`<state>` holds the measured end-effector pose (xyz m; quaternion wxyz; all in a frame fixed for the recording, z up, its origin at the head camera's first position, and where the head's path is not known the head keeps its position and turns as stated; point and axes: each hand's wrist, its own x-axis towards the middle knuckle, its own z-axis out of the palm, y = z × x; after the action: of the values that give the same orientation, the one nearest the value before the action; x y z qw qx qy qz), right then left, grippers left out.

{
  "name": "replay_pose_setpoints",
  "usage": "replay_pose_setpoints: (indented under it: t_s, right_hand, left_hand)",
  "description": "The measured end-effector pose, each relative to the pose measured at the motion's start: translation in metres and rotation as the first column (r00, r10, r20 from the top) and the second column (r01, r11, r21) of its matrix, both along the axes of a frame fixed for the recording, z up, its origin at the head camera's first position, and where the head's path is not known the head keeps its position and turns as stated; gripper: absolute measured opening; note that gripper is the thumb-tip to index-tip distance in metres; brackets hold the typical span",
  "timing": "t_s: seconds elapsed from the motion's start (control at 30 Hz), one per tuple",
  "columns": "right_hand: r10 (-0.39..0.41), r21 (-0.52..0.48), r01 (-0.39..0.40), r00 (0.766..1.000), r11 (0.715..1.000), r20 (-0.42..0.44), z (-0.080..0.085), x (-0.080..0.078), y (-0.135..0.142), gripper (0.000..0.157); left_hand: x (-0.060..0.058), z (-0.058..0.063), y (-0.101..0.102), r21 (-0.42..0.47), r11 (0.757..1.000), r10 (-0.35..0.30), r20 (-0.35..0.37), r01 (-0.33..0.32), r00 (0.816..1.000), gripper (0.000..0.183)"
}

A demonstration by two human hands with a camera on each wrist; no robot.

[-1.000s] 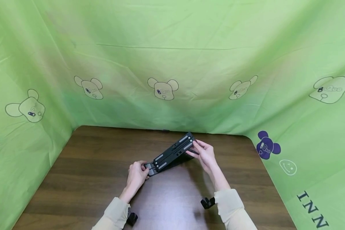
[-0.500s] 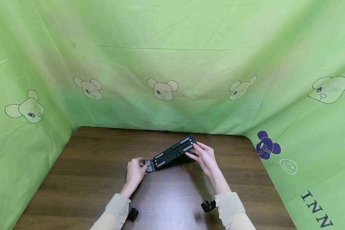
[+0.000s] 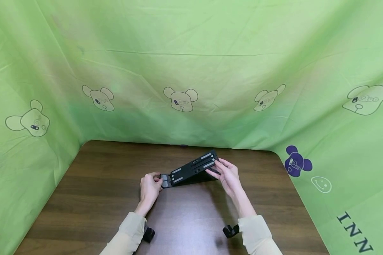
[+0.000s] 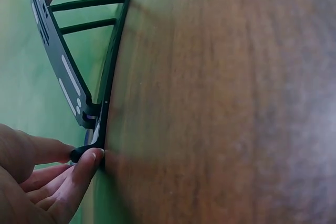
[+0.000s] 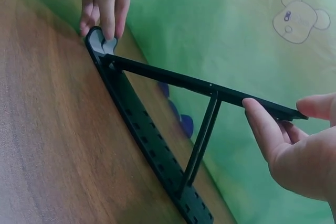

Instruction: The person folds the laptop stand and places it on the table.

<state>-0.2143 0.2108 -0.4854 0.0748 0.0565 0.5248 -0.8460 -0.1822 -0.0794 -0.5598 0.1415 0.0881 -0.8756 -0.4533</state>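
A black folding laptop stand (image 3: 191,170) with pale grey rubber strips stands partly unfolded mid-table. Its upper plate (image 4: 59,69) slants up from the base (image 5: 137,121), propped on thin struts (image 5: 202,140). At the stand's left end, my left hand (image 3: 149,190) pinches the grey-padded front lip (image 5: 97,41) between thumb and fingers. The raised right end of the upper plate is between the thumb and fingers of my right hand (image 3: 228,176). In the right wrist view, this right hand (image 5: 302,156) has fingers beneath the plate and the thumb at its tip.
The brown wood-grain table (image 3: 99,198) reaches to a green cloth backdrop (image 3: 182,127) behind and on both sides, printed with bear heads. Dark wrist-camera mounts (image 3: 231,231) hang beside both sleeves.
The stand's left end has shifted away from me, together with my left hand, which also went slightly left. The raised right end has sunk a little, my right hand still holding it.
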Motion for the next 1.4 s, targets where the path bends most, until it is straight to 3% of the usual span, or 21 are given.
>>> replay_pose_setpoints:
  t_s: [0.23,0.47,0.6,0.87,1.13,1.4]
  right_hand:
    - [-0.047,-0.013,0.047,0.999,0.999,-0.003,-0.002,0.002,-0.005,0.016]
    - [-0.061,-0.006,0.061,0.998,0.998,-0.015,-0.002,0.003,-0.006,0.038]
    - [-0.055,-0.017,0.055,0.998,0.998,-0.021,-0.003,0.003,-0.006,0.033]
    - [-0.014,-0.004,0.014,0.997,1.000,-0.071,-0.006,0.006,-0.003,0.026]
    - [-0.004,0.040,0.006,0.999,0.999,-0.043,-0.010,0.005,-0.002,0.043]
    - [0.013,0.037,-0.009,0.995,0.999,-0.095,-0.015,0.010,0.002,0.033]
  left_hand:
    - [-0.003,0.002,-0.001,-0.017,1.000,-0.005,0.010,0.005,1.000,0.025]
    - [-0.006,0.001,0.000,-0.050,0.999,-0.009,-0.035,0.008,0.999,0.024]
    - [-0.007,0.000,0.000,-0.076,0.997,-0.002,-0.066,-0.003,0.998,0.024]
    - [-0.009,0.000,-0.001,-0.027,1.000,0.008,-0.053,-0.009,0.999,0.026]
    - [-0.010,0.001,-0.001,0.036,0.999,0.026,-0.026,-0.025,0.999,0.026]
    - [-0.017,-0.008,-0.002,0.059,0.997,0.048,-0.064,-0.044,0.997,0.025]
